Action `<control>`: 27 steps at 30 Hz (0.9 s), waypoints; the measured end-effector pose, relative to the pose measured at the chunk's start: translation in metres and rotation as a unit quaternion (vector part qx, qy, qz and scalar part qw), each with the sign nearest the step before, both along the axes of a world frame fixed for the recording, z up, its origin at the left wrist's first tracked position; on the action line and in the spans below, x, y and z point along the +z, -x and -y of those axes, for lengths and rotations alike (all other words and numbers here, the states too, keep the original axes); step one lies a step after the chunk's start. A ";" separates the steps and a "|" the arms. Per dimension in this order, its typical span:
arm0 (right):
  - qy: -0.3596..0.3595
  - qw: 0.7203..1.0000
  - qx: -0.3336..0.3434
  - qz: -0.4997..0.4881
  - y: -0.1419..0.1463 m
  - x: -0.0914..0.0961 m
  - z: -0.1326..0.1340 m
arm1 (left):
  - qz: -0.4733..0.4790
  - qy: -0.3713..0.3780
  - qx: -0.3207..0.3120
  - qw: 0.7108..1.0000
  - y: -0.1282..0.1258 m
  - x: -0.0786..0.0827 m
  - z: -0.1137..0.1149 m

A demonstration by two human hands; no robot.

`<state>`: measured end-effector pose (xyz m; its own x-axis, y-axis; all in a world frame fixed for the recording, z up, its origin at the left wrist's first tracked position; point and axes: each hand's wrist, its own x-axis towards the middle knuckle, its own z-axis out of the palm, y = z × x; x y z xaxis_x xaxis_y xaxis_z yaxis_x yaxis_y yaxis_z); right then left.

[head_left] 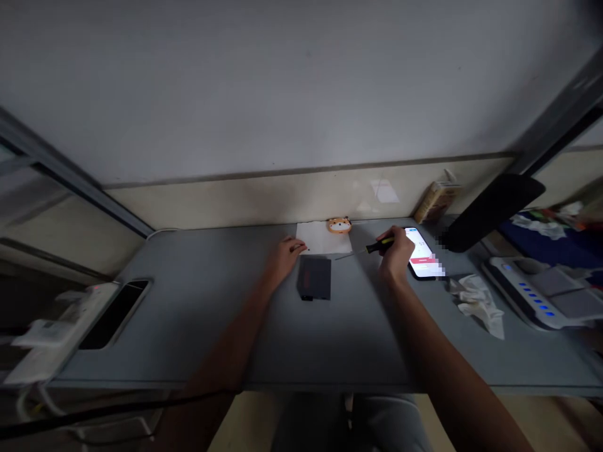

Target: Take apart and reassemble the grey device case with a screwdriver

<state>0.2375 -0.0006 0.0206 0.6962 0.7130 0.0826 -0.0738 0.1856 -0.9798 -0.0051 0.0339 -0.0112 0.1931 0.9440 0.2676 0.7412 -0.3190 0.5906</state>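
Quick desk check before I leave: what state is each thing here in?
Left hand: open, resting at the edge of the white paper
Right hand: closed around the screwdriver
Phone: lying flat, screen lit
Dark box: flat on the desk
Tissue: crumpled
Hub: blue lights on

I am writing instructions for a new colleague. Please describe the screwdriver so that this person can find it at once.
On the long grey desk below the wall, find the person's right hand, next to a black smartphone with a lit screen. That hand grips a screwdriver with a black-and-yellow handle. Its thin metal shaft, pointing left, sets it apart from everything nearby.
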 end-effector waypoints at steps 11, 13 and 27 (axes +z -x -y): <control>0.004 1.000 -0.008 -0.009 -0.006 -0.006 -0.004 | 0.046 0.030 -0.028 0.998 0.026 0.014 -0.002; 0.003 1.000 -0.016 -0.017 -0.007 -0.007 -0.005 | 0.055 0.046 -0.070 0.995 0.033 0.022 0.001; -0.055 0.994 0.002 0.094 -0.003 0.009 0.005 | -0.053 0.147 -0.182 0.971 -0.016 0.019 0.037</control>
